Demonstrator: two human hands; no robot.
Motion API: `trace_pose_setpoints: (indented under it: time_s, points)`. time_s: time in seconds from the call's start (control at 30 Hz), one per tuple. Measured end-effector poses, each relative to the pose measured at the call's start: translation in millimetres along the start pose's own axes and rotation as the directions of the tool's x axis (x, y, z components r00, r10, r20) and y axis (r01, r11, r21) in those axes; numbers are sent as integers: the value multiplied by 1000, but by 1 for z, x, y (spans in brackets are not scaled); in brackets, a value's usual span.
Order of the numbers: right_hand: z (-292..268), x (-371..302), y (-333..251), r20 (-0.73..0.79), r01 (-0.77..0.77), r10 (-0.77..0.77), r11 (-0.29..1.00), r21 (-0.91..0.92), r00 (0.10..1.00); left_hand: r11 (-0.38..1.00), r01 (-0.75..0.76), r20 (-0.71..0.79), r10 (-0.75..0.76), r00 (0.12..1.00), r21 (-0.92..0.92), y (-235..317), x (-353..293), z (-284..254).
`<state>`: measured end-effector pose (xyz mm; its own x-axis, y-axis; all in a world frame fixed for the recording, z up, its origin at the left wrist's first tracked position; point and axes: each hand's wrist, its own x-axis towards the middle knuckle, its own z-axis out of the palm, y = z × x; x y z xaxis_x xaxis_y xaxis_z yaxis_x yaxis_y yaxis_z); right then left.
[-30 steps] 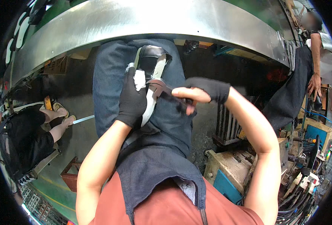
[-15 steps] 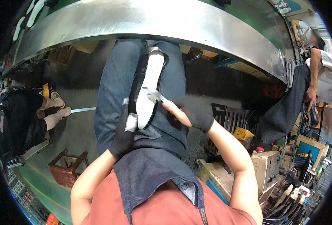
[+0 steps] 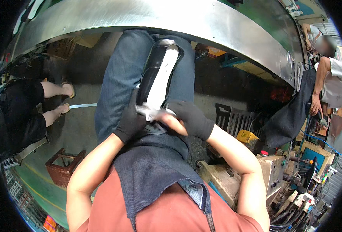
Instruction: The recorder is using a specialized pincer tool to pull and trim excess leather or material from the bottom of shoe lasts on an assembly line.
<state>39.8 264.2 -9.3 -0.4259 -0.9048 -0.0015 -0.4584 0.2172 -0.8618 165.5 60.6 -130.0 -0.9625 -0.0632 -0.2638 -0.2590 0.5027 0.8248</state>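
The shoe lay sole-up along the person's lap, on dark blue, coarse-woven cloth, one end pointing to the counter and the other between the two hands. Its upper was black, glossy and creased; the long sole was matt white and narrowed at the middle. The left hand, in a black fabric glove with a whitish wrapping at the fingers, grasped the near end. The fingers of the right hand, gloved likewise with a bare thumb, were curled beside that end around something pale and blurred; I could not tell whether they gripped it.

Under the counter, a brown cardboard box stood in shadow, its contents hidden. A yellow box showed at the right, beside a dark slatted frame, and a grey lattice rack stood at the lower left. The counter was smooth brushed metal, its edge bowed by the lens. A reddish-brown, square-framed stool stood on the floor, and a worn beige machine housing sat near the right elbow.
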Motion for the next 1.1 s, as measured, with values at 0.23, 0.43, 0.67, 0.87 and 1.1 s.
trace_pose_setpoints:
  time_s: [0.23,0.43,0.67,0.87,1.1]
  points:
    - [17,-18,19,-35,-208,209,978,24,977,978,-154,-64,164,984,142,56,-17,-70]
    - [-13,-60,-5,-74,-432,452,881,192,889,985,-57,-370,-8,929,-165,149,3,-201]
    - [0,-71,-17,-49,-573,656,691,441,753,994,-16,-224,40,974,112,67,33,-34]
    - [-39,-23,-7,230,-528,526,847,-58,819,938,-205,-185,157,970,-279,44,21,-16]
    - [-27,9,12,28,-38,83,695,-718,996,978,-177,-195,153,969,-113,39,16,-12]
